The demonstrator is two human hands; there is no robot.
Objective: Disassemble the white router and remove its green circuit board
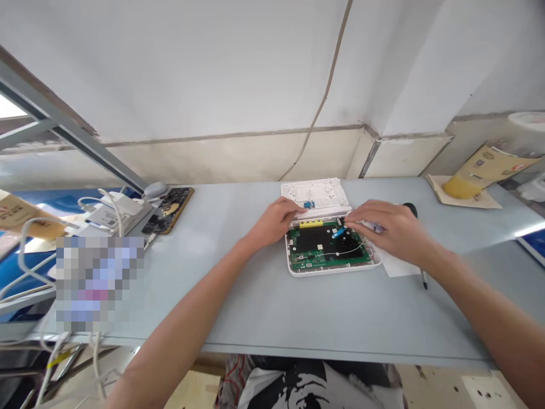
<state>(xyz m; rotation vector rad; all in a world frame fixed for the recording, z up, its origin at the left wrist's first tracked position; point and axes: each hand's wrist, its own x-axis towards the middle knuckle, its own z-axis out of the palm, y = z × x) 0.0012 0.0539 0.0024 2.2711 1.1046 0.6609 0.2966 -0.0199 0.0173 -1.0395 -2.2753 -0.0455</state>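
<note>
An opened white device, like a network router, lies in front of me. Its green circuit board (336, 260) carries a black plate, a yellow port block (311, 224) and a thin white cable. Behind it, the detached-looking white cover (327, 190) lies tilted up, a small blue part on it. My left hand (275, 222) is closed at the cover's near left edge, thumb and fingers pinching it. My right hand (389, 224) is closed above the board's back right corner, beside a blue connector (339, 233). Something whitish shows under its fingers; I cannot make out what it is.
A screwdriver (423, 278) and white paper (398, 267) lie partly beneath my right arm. A phone (169, 210), chargers and tangled white cables (117, 213) are at left. At the back right, a yellow drink cup (472, 176) stands on cardboard. A wall rises behind the table.
</note>
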